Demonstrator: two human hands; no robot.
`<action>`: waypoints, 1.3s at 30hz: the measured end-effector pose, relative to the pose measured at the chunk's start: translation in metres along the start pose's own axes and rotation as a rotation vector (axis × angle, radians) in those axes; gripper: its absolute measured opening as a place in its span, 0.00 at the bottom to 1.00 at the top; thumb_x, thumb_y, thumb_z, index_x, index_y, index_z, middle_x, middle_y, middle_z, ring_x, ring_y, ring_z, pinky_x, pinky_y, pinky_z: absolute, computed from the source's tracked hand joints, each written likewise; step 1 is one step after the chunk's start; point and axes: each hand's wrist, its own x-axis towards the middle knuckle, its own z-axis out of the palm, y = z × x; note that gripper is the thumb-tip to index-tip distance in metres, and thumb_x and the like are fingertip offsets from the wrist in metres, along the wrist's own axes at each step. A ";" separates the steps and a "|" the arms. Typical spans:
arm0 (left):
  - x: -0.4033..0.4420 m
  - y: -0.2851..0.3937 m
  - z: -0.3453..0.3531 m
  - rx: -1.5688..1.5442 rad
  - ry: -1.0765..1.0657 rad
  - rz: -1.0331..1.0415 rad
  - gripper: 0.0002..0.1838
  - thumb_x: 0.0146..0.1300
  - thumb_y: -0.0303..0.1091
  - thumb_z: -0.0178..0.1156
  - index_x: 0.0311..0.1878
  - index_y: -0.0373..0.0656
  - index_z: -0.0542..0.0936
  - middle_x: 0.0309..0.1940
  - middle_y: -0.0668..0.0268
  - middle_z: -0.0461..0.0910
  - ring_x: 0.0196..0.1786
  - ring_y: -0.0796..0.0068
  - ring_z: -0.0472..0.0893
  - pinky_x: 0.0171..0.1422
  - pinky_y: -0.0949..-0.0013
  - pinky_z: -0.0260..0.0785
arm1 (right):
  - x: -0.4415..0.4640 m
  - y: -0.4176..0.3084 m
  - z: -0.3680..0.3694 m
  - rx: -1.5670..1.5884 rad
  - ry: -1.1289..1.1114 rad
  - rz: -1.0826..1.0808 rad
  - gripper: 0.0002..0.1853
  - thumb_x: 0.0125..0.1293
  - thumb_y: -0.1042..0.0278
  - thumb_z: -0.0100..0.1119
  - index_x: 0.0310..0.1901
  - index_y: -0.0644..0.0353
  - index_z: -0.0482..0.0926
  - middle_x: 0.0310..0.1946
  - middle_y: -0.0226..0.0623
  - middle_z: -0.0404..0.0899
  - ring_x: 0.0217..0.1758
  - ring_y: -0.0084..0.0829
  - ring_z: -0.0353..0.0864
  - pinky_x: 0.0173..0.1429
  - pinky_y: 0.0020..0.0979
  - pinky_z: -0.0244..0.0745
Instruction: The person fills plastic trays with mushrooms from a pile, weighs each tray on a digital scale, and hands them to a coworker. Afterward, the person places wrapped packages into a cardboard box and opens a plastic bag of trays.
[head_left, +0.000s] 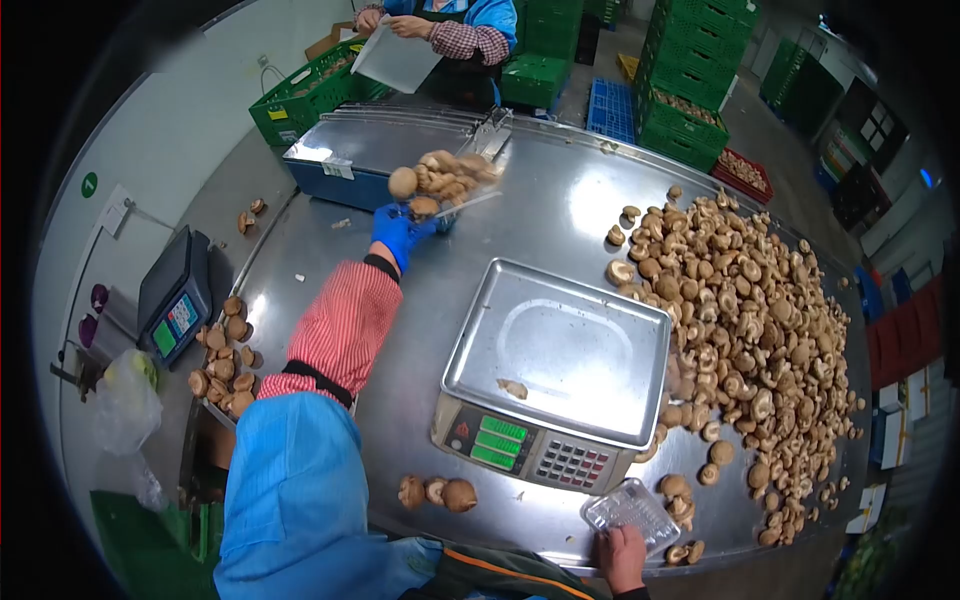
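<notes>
My left hand [400,235], in a blue glove, is stretched to the far side of the table. Its fingers grip a clear plastic tray [478,203] heaped with brown mushrooms [440,182], slightly blurred, beside a blue-sided metal machine [340,150]. Near the front edge, my bare right hand [622,556] holds a second clear plastic tray [632,512] with no mushrooms in it. Between the hands stands a digital scale [560,350]; only a small brown scrap [513,388] lies on its pan.
A big mushroom pile [760,350] covers the right of the metal table [380,430]. Several mushrooms sit at left, beside another scale [175,300]. Across the table, a person [450,25] holds a pale sheet or bag [395,60]. Green crates [690,100] are stacked behind.
</notes>
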 end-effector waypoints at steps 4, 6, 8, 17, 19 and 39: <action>0.068 -0.005 -0.018 -0.099 0.146 -0.016 0.13 0.65 0.17 0.46 0.52 0.28 0.71 0.44 0.48 0.78 0.43 0.54 0.83 0.44 0.60 0.84 | -0.012 0.007 -0.005 -0.054 -0.064 0.009 0.11 0.60 0.62 0.63 0.39 0.57 0.76 0.36 0.46 0.76 0.40 0.48 0.74 0.43 0.47 0.70; 0.100 -0.017 -0.040 -0.099 0.100 -0.031 0.13 0.66 0.22 0.48 0.52 0.31 0.71 0.44 0.47 0.78 0.42 0.54 0.83 0.43 0.57 0.82 | -0.009 0.009 -0.003 -0.037 -0.050 -0.046 0.09 0.57 0.65 0.64 0.37 0.58 0.76 0.33 0.44 0.75 0.37 0.48 0.74 0.40 0.45 0.70; 0.126 -0.030 -0.060 -0.208 0.028 -0.075 0.14 0.67 0.30 0.51 0.53 0.35 0.72 0.44 0.48 0.78 0.41 0.55 0.83 0.44 0.54 0.79 | -0.006 0.013 0.004 0.003 -0.028 -0.107 0.09 0.52 0.72 0.65 0.35 0.60 0.76 0.29 0.40 0.73 0.33 0.45 0.74 0.35 0.42 0.69; -0.022 -0.039 0.009 -0.149 -0.136 -0.234 0.17 0.69 0.48 0.54 0.53 0.49 0.75 0.50 0.57 0.79 0.49 0.67 0.78 0.55 0.66 0.70 | -0.002 0.011 -0.013 0.026 -0.056 -0.126 0.05 0.53 0.72 0.55 0.33 0.60 0.73 0.31 0.38 0.71 0.36 0.39 0.74 0.39 0.37 0.72; -0.091 -0.033 0.048 -0.029 -0.317 -0.169 0.17 0.70 0.49 0.52 0.48 0.45 0.78 0.42 0.60 0.82 0.41 0.74 0.80 0.48 0.72 0.70 | -0.003 0.017 -0.012 -0.005 -0.071 -0.172 0.05 0.54 0.72 0.54 0.32 0.61 0.73 0.31 0.38 0.71 0.35 0.37 0.74 0.38 0.35 0.72; -0.324 -0.149 0.309 1.300 -1.404 0.487 0.40 0.53 0.48 0.70 0.67 0.44 0.67 0.51 0.50 0.78 0.55 0.54 0.77 0.61 0.59 0.68 | -0.015 0.154 -0.103 1.143 0.225 0.828 0.19 0.63 0.66 0.58 0.52 0.67 0.72 0.23 0.30 0.74 0.24 0.18 0.71 0.27 0.24 0.69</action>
